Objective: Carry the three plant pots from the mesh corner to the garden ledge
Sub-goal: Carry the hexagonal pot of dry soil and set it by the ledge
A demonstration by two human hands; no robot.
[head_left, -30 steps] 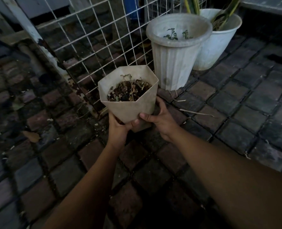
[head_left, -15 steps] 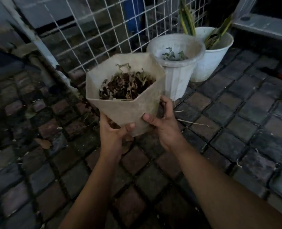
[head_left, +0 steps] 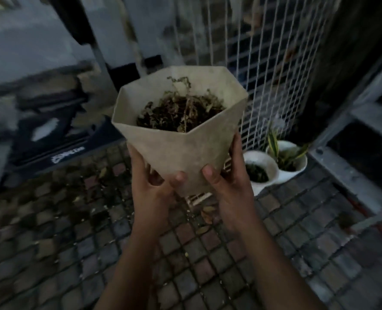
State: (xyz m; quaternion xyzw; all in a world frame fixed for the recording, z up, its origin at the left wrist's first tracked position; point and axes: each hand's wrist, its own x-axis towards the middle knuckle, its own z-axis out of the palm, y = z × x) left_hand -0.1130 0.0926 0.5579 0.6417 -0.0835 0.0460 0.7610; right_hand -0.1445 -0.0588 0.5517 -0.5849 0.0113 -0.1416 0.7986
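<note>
While both forearms reach forward and up from the lower edge of the view, the left hand point(head_left: 150, 186) and the right hand point(head_left: 231, 182) cup the narrow base of a beige pot point(head_left: 181, 142), which is lifted clear of the brick paving point(head_left: 73, 242). The left hand's fingers wrap the pot's lower left side, thumb laid across the front near the base. The right hand mirrors it, fingers running up the pot's right wall and thumb pressed on the front, so both hands are closed around the pot and nothing else.

That pot is angular, with flat faces widening from a small base to a broad, many-sided rim, and it sits upright, tipped slightly. Its surface is pale, matte and a little mottled. Inside lie dark soil and dry, brownish stems, one thin stalk rising above the rim.

Below and to the right of the held pot, two white pots stand on the paving against the wire mesh point(head_left: 263, 63): a nearer white pot point(head_left: 260, 166) with small greenery, and touching it a farther white pot point(head_left: 297, 162) holding striped, upright leaves.
</note>
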